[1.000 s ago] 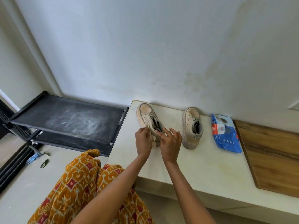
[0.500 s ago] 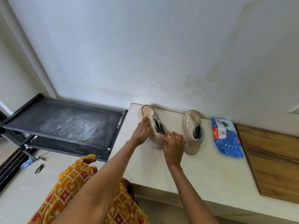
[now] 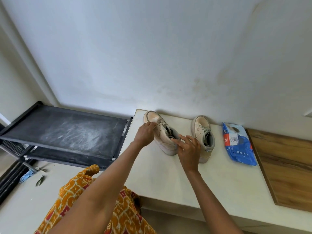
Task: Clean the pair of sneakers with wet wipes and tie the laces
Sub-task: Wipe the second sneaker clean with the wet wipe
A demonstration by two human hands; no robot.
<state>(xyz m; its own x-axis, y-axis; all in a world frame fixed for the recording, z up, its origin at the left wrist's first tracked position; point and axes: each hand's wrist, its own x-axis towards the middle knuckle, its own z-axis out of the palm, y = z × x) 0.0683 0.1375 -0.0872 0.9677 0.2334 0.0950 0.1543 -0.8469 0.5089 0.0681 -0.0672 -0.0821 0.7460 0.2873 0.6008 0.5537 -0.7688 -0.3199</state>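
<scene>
we see both sneakers standing on the white table [image 3: 168, 179], toes to the wall. the left sneaker [image 3: 162, 134] sits near the table's left edge, the right sneaker [image 3: 202, 137] just beside it. our left hand [image 3: 146, 133] pinches a white wet wipe [image 3: 154, 119] against the left sneaker's toe; our right hand [image 3: 189, 147] rests straight fingers on its heel collar. the blue wipes pack [image 3: 239, 146] lies flat to the right, its contents hidden, touching a wooden board [image 3: 283, 166]. bare table lies in front of the sneakers.

Dusty black rack [image 3: 70, 130] beside white ledge [image 3: 168, 179]; wooden board [image 3: 285, 164].
</scene>
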